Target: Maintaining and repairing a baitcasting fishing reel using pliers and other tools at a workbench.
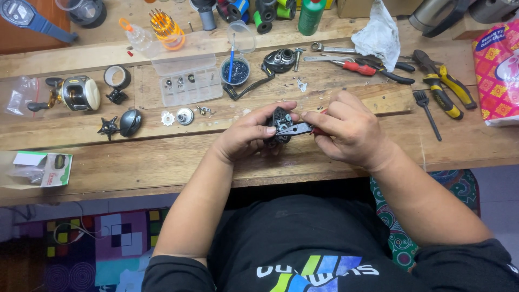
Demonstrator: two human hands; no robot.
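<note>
Reel body: a black fishing-reel frame (280, 123), opened so that its inner parts show, is held just above the front plank of the wooden workbench (162, 157), between both hands.
Left hand: the left hand (250, 135) is closed around the frame's left side, the thumb laid across its front.
Right hand: the right hand (346, 130) is closed on red-handled pliers (300, 128), whose dark tips are set against the frame.
Removed parts: a side cover (130, 122), a star-shaped knob (108, 127), a toothed wheel (168, 118) and a round metal piece (185, 115) are laid out to the left; a handle (250, 86) and another reel part (280, 60) are set behind.
Small parts: several are sorted into a clear compartment box (190, 86).
Progress: the reel is judged largely stripped, with work on the inner parts in hand; reassembly is left.
Surroundings: a complete gold reel (75, 93), screwdrivers and cutters (440, 89) are kept near.
</note>
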